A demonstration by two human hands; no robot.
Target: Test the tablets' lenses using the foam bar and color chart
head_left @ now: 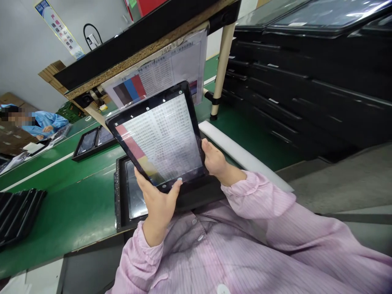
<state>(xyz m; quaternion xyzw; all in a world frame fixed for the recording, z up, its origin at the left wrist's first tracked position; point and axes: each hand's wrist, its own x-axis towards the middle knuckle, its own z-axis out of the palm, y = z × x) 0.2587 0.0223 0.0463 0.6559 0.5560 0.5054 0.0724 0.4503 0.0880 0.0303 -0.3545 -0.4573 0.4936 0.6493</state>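
A black-framed tablet [171, 139] is tilted up in front of me, its lit screen showing a camera view of printed text with red and yellow blocks. My left hand [159, 200] grips its lower left edge, with the thumb on the bottom of the screen near the round camera button. At the lower right edge, my right hand [214, 159] is closed around the frame; its fingers behind are hidden. Beyond the tablet, a printed chart [159, 73] with coloured blocks hangs under a shelf. Partly behind my left hand lies a black tray [121, 204] with a flat panel in it.
Black trays [306, 90] are stacked high on the right. More trays [18, 216] lie at the left on the green bench [76, 204]. A shelf post [225, 61] and a white foam strip [245, 155] stand near my right hand. A co-worker [45, 122] sits far left.
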